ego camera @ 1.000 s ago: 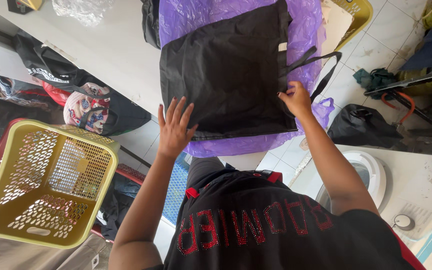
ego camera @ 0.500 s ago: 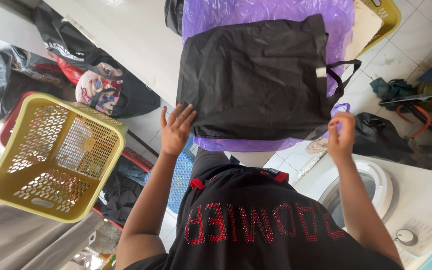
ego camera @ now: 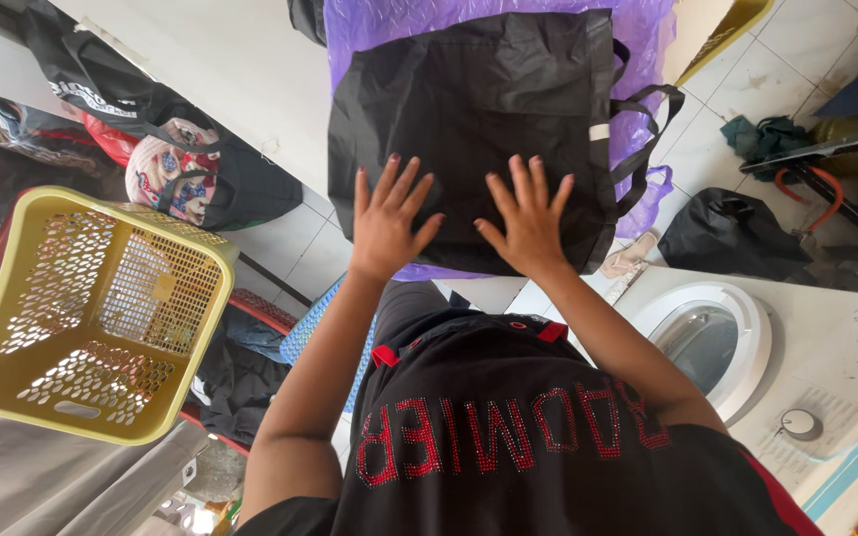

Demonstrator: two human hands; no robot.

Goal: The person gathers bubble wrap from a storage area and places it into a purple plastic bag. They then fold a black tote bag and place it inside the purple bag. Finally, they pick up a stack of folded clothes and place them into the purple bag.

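Note:
A black fabric tote bag (ego camera: 479, 99) lies flat on a purple plastic sheet (ego camera: 647, 60) spread over a white table (ego camera: 240, 79). Its two straps (ego camera: 647, 129) hang off to the right. My left hand (ego camera: 387, 220) rests flat on the bag's near edge with the fingers spread. My right hand (ego camera: 526, 220) lies flat beside it, fingers spread too, palm down on the black cloth. Neither hand grips anything.
A yellow perforated laundry basket (ego camera: 91, 313) sits at the left. Black bags with printed cloth (ego camera: 176, 179) lie below the table edge. A white front-loading washing machine (ego camera: 712, 342) is at the right, a black plastic bag (ego camera: 727, 243) on the tiled floor beyond it.
My right hand left the bag's strap side, swung down past the purple sheet's handle, then came back onto the bag's near edge. My left hand slid further onto the cloth.

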